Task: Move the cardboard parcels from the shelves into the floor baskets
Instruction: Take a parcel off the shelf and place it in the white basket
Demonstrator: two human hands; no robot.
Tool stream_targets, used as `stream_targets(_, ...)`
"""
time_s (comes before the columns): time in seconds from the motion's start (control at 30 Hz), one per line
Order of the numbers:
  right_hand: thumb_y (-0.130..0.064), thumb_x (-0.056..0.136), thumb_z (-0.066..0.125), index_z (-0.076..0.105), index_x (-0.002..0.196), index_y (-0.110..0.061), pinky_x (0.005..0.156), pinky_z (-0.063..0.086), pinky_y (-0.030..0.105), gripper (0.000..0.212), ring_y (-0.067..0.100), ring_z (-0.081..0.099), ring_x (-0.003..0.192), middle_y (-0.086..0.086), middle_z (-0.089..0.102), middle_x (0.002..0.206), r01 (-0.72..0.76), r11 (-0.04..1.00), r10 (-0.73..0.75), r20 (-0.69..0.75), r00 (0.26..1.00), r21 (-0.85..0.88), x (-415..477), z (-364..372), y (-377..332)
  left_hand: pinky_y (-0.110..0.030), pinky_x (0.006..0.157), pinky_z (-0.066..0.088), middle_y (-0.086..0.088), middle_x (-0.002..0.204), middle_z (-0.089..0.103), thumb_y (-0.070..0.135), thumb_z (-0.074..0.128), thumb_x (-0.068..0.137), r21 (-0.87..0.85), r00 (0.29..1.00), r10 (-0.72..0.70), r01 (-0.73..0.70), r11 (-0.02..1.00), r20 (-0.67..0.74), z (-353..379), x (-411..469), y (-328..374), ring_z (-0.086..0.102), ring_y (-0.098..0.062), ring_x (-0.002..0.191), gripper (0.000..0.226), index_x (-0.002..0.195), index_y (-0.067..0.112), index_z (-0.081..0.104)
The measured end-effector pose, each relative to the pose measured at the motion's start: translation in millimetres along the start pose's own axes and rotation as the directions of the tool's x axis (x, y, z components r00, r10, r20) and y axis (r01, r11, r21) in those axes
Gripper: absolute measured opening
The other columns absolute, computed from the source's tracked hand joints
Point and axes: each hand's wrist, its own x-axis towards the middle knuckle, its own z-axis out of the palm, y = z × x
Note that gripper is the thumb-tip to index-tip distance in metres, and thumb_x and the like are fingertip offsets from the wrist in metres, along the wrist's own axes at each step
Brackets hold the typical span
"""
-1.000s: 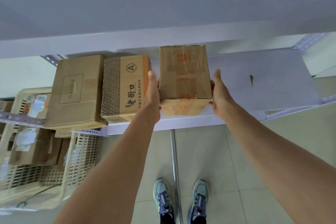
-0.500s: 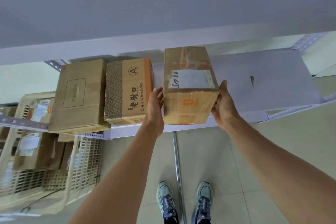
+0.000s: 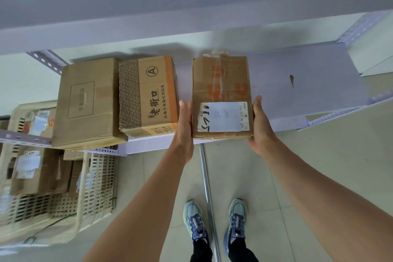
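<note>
Parcel (image 3: 221, 95) had rolled label-up since a moment before and lay at the shelf's (image 3: 319, 83) front edge. My left hand (image 3: 185, 127) and right hand (image 3: 259, 127) clamped its sides with straight fingers (image 3: 184, 108). I judged it ready to lift towards the basket (image 3: 95, 176) at lower left.

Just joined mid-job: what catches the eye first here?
A taped parcel with a white label, pressed between left hand and right hand at the shelf's front edge. A plain box and a box marked A sit left of it; a floor basket holding parcels stands lower left.
</note>
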Motion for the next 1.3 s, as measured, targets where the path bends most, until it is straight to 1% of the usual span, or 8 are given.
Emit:
stream_targets(0.17,-0.074,0.103,0.015,0.069,0.132,-0.034,0.105,0.054,0.048,0.073,0.023,0.073,0.119,0.001,0.077,0.128,0.053,0.998,-0.053,0.016,0.998,0.025,-45.3,4.6,-9.3,-0.050,0.119,0.041,0.004,0.141,0.073,0.077,0.009,0.105,-0.035,0.996,0.081,-0.079,0.996,0.048,1.8,-39.1,13.6,0.066,-0.017,0.134,0.075,0.146,0.043,0.062)
stream_targets(0.33,-0.079,0.096,0.022,0.067,0.137,-0.035,0.095,0.060,0.054,0.076,0.027,0.073,0.119,0.003,0.076,0.130,0.085,0.996,-0.087,0.043,0.995,0.039,-103.4,10.4,-23.9,-0.049,0.114,0.044,0.004,0.140,0.073,0.072,0.010,0.108,-0.069,0.989,0.138,-0.134,0.989,0.057,7.7,-97.1,33.1,0.068,-0.016,0.132,0.068,0.136,0.051,0.069)
stream_targets(0.5,-0.080,0.090,0.026,0.065,0.139,-0.034,0.073,0.066,0.041,0.078,0.025,0.077,0.109,0.003,0.079,0.123,0.093,0.996,-0.092,0.077,0.993,-0.011,-166.9,16.6,-30.5,-0.054,0.115,0.047,0.005,0.138,0.074,0.074,0.016,0.107,-0.056,0.985,0.174,-0.174,0.983,-0.015,11.3,-166.1,43.0,0.070,-0.017,0.128,0.063,0.136,0.052,0.067)
stream_targets(0.67,-0.083,0.086,0.026,0.068,0.134,-0.033,0.085,0.060,0.043,0.080,0.023,0.078,0.106,0.004,0.080,0.120,0.092,0.991,-0.078,0.140,0.987,-0.096,-233.3,28.8,-32.6,-0.058,0.112,0.052,0.003,0.121,0.081,0.083,0.025,0.091,-0.053,0.968,0.204,-0.214,0.975,-0.146,14.3,-251.5,48.8,0.077,-0.016,0.112,0.071,0.121,0.046,0.078)
stream_targets(0.8,-0.083,0.084,0.028,0.071,0.131,-0.031,0.090,0.057,0.043,0.082,0.020,0.079,0.100,0.002,0.081,0.114,0.101,0.983,-0.075,0.166,0.983,-0.154,-285.5,43.8,-27.3,-0.060,0.115,0.049,0.000,0.125,0.080,0.084,0.023,0.094,-0.074,0.947,0.218,-0.241,0.968,-0.238,10.5,-319.5,47.0,0.074,-0.022,0.119,0.079,0.131,0.036,0.074)
stream_targets(0.93,-0.082,0.086,0.026,0.070,0.133,-0.030,0.082,0.057,0.040,0.082,0.020,0.079,0.099,0.002,0.081,0.114,0.105,0.974,-0.057,0.226,0.972,-0.202,-327.8,66.3,-19.7,-0.056,0.118,0.047,0.003,0.140,0.073,0.068,0.013,0.109,-0.105,0.938,0.246,-0.278,0.955,-0.243,-6.1,-375.6,41.5,0.068,-0.019,0.131,0.066,0.141,0.047,0.066)
stream_targets(1.17,-0.084,0.088,0.024,0.068,0.136,-0.030,0.088,0.057,0.047,0.084,0.029,0.075,0.114,0.006,0.079,0.122,0.092,0.956,0.010,0.344,0.939,-0.279,-372.7,129.8,-4.4,-0.053,0.114,0.052,0.004,0.151,0.066,0.071,0.013,0.109,-0.192,0.905,0.335,-0.389,0.901,-0.261,-59.9,-441.6,38.9,0.061,-0.017,0.140,0.062,0.148,0.052,0.058)
stream_targets(1.3,-0.078,0.099,0.025,0.081,0.110,-0.037,0.101,0.056,0.052,0.070,0.028,0.077,0.109,0.006,0.080,0.118,0.077,0.959,0.031,0.373,0.927,-0.271,-389.2,177.8,24.6,-0.049,0.117,0.050,0.006,0.158,0.058,0.078,0.018,0.104,-0.181,0.872,0.351,-0.427,0.886,-0.340,-110.4,-470.3,31.0,0.057,-0.016,0.145,0.070,0.161,0.046,0.043)
